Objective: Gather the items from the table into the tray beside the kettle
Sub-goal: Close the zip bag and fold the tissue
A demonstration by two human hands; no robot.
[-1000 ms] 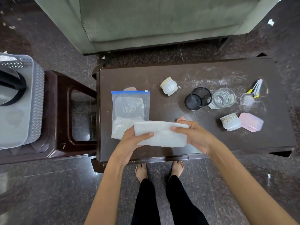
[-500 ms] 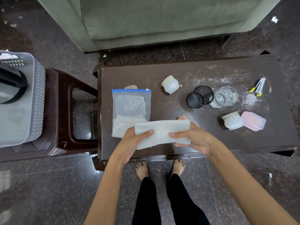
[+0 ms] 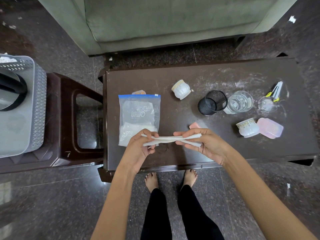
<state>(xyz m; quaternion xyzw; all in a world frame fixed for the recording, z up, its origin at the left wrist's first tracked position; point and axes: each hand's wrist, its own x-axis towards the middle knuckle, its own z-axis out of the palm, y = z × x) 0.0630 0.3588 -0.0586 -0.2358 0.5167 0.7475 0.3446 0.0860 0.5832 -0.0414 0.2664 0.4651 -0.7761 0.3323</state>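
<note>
My left hand (image 3: 139, 149) and my right hand (image 3: 206, 144) each pinch one end of a folded white cloth (image 3: 170, 139), held edge-on just above the dark table (image 3: 216, 78) near its front. A clear zip bag (image 3: 138, 116) with a blue seal lies flat to the left, partly behind my left hand. Further right stand a white ribbed cup (image 3: 181, 89), a black mesh cup (image 3: 212, 103), a glass (image 3: 239, 102), a second white cup (image 3: 247, 127) and a pink lidded box (image 3: 270, 128). The grey tray (image 3: 24, 108) with the kettle (image 3: 10, 90) sits far left.
The tray rests on a brown plastic stool (image 3: 69, 153) beside the table. A small pink item (image 3: 194, 125) lies behind my right hand, an orange one (image 3: 138, 92) behind the bag, and a yellow-handled tool (image 3: 274, 92) at far right. A grey sofa (image 3: 155, 21) stands behind.
The cloth was flat and broad between my hands; both hands have folded it and turned it on edge, so it now shows as a thin strip. A pink item came into sight.
</note>
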